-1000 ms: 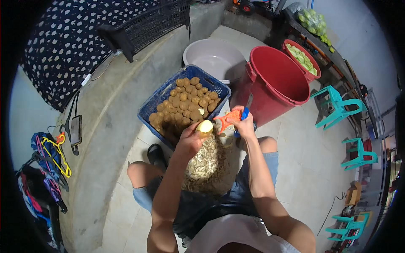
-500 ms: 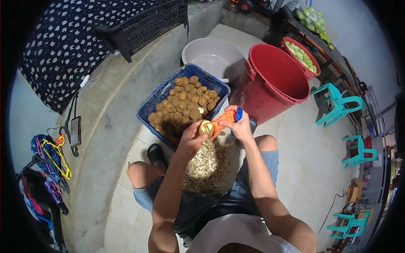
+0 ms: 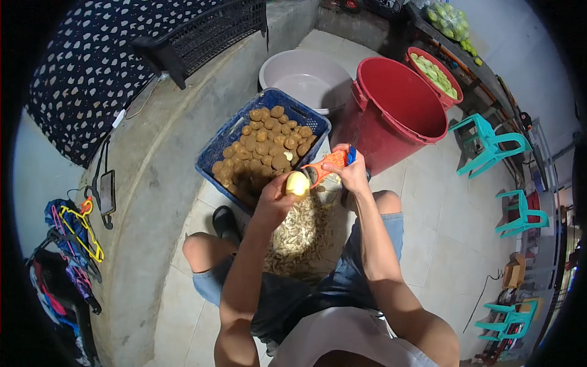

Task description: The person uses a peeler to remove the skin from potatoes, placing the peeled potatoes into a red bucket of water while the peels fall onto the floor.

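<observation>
Between the fingers of my left hand [image 3: 276,194] is a potato [image 3: 298,183], pale yellow where its skin is off. My right hand [image 3: 351,171] grips an orange peeler [image 3: 323,169] with a blue end, its head close beside the potato's right side. Whether the blade touches the potato I cannot tell. Beyond my hands, a blue crate [image 3: 205,160] holds many brown unpeeled potatoes [image 3: 262,147]. Beneath my hands, a heap of peelings [image 3: 301,229] lies on the floor between my legs.
Behind the crate stands a grey basin [image 3: 306,76]. A tall red bin [image 3: 397,122] is at the right of the crate, with a smaller red tub [image 3: 435,73] of pale green pieces behind it. Green plastic stools [image 3: 492,147] line the right side. A concrete ledge [image 3: 153,147] curves along the left.
The peeler has drawn back from the potato's front toward its right side. My left hand has turned the potato so more of its pale, peeled surface shows.
</observation>
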Available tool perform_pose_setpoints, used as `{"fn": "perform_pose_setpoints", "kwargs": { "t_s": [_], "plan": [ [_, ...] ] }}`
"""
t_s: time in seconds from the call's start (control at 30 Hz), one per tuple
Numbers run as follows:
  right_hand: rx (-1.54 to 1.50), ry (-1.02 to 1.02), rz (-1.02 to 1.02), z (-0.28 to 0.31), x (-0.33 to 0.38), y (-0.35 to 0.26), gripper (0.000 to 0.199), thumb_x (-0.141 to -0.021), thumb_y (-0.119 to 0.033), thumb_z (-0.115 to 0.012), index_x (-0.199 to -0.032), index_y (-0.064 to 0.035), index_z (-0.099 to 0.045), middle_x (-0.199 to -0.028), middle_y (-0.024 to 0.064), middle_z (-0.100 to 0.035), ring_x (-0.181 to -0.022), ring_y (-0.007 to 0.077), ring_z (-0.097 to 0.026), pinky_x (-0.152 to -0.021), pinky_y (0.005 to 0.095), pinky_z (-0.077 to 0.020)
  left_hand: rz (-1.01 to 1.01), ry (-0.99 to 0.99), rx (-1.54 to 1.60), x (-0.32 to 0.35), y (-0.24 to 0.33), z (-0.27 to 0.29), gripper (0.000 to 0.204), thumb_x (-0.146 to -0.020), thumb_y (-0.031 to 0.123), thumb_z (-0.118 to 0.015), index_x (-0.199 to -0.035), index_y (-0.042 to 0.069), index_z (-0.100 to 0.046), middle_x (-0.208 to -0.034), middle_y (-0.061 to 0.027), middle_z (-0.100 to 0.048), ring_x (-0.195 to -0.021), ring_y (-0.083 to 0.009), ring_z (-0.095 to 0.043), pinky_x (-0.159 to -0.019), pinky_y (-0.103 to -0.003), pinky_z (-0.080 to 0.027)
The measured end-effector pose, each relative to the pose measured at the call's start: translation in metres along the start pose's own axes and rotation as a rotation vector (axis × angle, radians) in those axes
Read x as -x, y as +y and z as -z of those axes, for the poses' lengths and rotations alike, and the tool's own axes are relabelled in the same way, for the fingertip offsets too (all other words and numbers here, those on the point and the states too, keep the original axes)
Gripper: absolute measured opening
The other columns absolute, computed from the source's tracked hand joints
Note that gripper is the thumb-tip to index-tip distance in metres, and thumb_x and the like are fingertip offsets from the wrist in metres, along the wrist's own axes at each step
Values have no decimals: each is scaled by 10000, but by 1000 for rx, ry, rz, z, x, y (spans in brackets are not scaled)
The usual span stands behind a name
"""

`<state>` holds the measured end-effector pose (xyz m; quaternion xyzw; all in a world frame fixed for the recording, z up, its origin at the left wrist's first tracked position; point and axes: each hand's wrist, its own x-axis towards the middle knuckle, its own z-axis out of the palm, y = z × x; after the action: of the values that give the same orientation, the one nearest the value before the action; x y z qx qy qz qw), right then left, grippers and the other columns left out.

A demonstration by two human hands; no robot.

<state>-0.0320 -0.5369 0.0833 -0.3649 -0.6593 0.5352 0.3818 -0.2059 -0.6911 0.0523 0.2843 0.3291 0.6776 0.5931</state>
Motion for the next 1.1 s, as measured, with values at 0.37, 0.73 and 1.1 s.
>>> {"fn": "perform_pose_setpoints", "kwargs": {
  "t_s": [0.37, 0.73, 1.1],
  "plan": [
    [-100, -22, 36, -10, 8, 7, 440, -638, -31, -879, -977, -25, -597, -880, 8, -644, -797, 93, -612, -727, 246, -505, -5, -42, 120, 6, 6, 8, 552, -793, 51, -632, -1317, -13, -471, -1205, -81, -573, -1129, -199, -540, -1021, -369, -394],
    [-61, -99, 107, -17, 16, 3, 432, -665, -32, -864, -1001, -16, -592, -858, 24, -650, -774, 99, -618, -690, 243, -507, -56, 3, -67, 7, 8, -2, 535, -793, -20, -639, -1293, -10, -449, -1173, -72, -554, -1081, -184, -540, -937, -321, -428],
    [-142, 75, -33, 1, 2, 25, 472, -626, -74, -897, -989, -25, -600, -849, 3, -623, -780, 83, -581, -711, 243, -480, -21, 32, 139, 4, 3, 0, 518, -785, -39, -595, -1285, -8, -463, -1157, -93, -570, -1086, -201, -549, -963, -343, -420]
  ]
}}
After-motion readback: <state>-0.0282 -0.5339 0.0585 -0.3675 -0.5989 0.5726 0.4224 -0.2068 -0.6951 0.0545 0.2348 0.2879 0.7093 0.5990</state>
